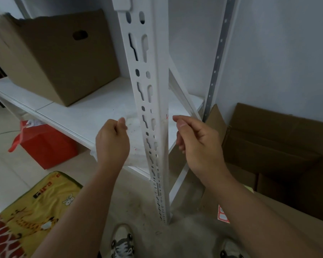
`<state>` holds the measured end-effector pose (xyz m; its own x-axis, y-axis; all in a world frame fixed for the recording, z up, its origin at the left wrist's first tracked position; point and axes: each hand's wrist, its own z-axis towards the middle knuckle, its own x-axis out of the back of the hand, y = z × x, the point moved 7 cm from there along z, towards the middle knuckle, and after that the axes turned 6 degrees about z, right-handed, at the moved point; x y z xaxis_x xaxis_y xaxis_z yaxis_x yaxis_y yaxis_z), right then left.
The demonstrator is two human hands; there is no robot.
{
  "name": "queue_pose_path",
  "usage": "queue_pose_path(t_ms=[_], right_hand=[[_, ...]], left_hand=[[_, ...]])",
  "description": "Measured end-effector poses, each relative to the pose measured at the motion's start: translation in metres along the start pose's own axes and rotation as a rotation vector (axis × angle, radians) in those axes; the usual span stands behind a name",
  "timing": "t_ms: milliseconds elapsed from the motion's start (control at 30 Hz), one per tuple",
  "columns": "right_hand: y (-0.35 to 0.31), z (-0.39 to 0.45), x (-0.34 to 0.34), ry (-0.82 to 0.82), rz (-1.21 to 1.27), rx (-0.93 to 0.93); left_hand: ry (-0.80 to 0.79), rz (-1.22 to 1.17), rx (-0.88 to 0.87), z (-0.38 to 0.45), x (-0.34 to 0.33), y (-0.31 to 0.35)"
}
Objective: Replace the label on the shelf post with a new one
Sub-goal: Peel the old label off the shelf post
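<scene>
both hands, left hand and right hand, hover curled and seemingly empty beside the shelf post; leftover residue at its twelve o'clock could stop a new label sticking.

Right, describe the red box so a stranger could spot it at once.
Start at the white metal shelf board carrying the big brown cardboard box. Look beneath its front edge to the floor: the red box sits there, the only bright red thing, a red strap trailing left.
</scene>
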<state>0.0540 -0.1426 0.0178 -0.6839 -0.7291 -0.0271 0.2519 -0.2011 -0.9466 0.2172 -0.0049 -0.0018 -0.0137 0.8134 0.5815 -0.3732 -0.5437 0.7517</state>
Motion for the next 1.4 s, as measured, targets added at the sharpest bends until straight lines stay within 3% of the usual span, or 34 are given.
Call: queue_pose_path(t_ms=[400, 700, 767, 833, 933, 1133, 1400], right_hand=[[-0.008, 0.006, -0.015, -0.032, 0.048, 0.061], [-0.010, 0.008, -0.015, -0.029, -0.011, 0.111], [-0.012, 0.008, -0.014, -0.016, -0.040, 0.129], [-0.013, 0.007, -0.015, -0.008, -0.073, 0.148], [-0.014, 0.006, -0.017, 0.001, -0.071, 0.138], [-0.016, 0.007, -0.016, 0.029, -0.063, 0.113], [-0.018, 0.004, -0.016, 0.105, -0.050, 0.137]], left_hand=[[-0.301, 0.358, 0.018, 0.014, -0.042, -0.026], [-0.390, 0.623, -0.027, 0.009, -0.058, -0.032], [-0.321, 0.613, -0.052, 0.008, -0.053, -0.026], [-0.250, 0.476, -0.025, 0.009, -0.044, -0.016], [-0.241, 0.123, 0.046, 0.010, -0.042, -0.007], [-0.197, -0.351, 0.076, -0.010, -0.030, 0.025], [-0.172, -0.661, 0.286, -0.040, -0.036, 0.051]])
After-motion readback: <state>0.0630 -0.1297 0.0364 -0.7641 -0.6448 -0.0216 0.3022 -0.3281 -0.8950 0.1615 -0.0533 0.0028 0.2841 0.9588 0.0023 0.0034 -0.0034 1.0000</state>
